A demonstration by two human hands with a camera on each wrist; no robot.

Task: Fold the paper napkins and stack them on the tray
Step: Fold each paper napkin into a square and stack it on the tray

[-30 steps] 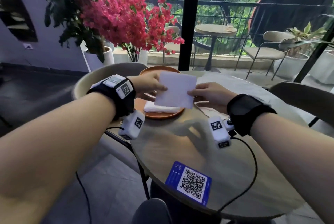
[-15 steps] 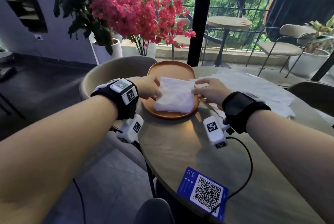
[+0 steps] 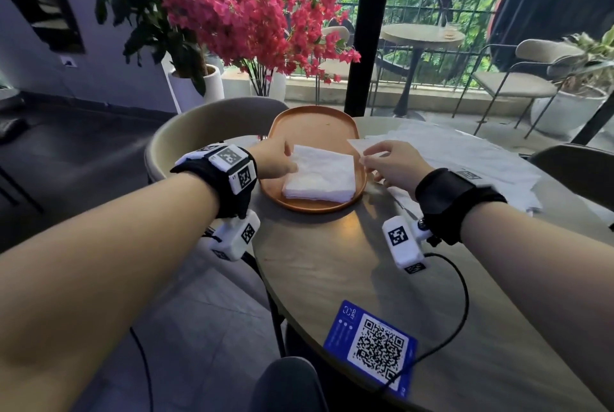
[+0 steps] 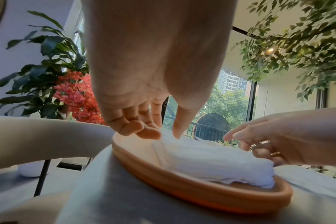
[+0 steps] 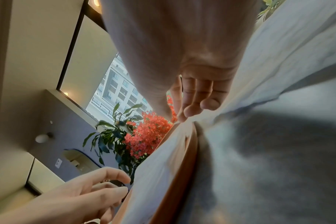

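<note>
- We're seeing the stack of folded napkins (image 3: 320, 177) sitting on the near half of the orange tray (image 3: 312, 124), tray on the round table (image 3: 332, 265).
- Left hand (image 3: 275, 159) is touching the stack's left edge, fingers relaxed and apart, clamping nothing.
- Right hand (image 3: 390, 162) is hovering just beside the tray's right rim over the unfolded napkins (image 3: 465, 152); fingers loosely curled, and we can't tell if they're pinching a sheet.
- Risk we're judging: the left fingertips could drag the top layers askew, since thin paper slides easily.
- Also risky: grabbing two loose sheets at once, as they overlap.
</note>
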